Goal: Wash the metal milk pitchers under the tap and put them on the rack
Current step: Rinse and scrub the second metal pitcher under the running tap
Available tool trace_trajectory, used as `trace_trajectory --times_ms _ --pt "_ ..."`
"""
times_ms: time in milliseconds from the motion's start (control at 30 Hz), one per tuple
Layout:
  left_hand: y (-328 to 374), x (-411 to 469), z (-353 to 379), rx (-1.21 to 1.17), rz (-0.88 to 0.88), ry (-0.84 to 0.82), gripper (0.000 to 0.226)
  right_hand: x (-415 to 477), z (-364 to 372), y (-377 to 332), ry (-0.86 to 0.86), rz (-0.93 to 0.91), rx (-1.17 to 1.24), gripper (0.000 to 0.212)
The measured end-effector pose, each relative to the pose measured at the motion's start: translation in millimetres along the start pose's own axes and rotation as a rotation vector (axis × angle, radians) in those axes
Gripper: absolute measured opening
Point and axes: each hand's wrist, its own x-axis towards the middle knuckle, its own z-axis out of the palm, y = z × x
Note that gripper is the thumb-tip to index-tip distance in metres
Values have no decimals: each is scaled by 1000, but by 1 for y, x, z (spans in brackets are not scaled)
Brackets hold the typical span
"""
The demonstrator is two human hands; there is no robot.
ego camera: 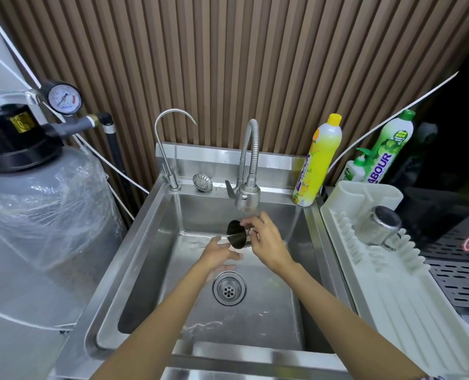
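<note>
Clearly the right hand [266, 242] grips a pitcher [237, 233], tilted, just below the tap [248, 196], probably so water runs inside. The left hand [219, 255] spreads loosely beneath it; a second pitcher [382, 226] sits upturned on the rack [392, 283] to drain.

Legible text. Tall green bottle [386, 152], standing behind the white drying rack [392, 283]: the white capitals "ABOUR" run up its side, with any leading letter hidden by the small pump bottle [354, 169] in front. Yellow bottle [317, 163] on the sink's back corner: slanted blue brand lettering, too blurred to read. Pressure gauge [64, 98] at left: dial numerals too small to read. Yellow sticker [22, 123] on the black valve head: print illegible.
</note>
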Motion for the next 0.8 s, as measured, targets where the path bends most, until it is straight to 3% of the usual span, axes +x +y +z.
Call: trace_trajectory --times_ms 100,200,333,667,800 --pt "-2 1 9 -27 52 -54 71 -4 -5 -5 131 57 197 32" --pt "0 1 17 -49 150 24 71 -2 -12 -3 206 200 418 32" --pt "9 2 23 7 292 137 73 -2 -16 15 172 386 631 32" --pt "21 -6 28 418 619 334 70 -12 -5 24 140 529 1101 29" --pt "20 -8 23 556 555 436 75 -9 -5 28 63 567 1119 32"
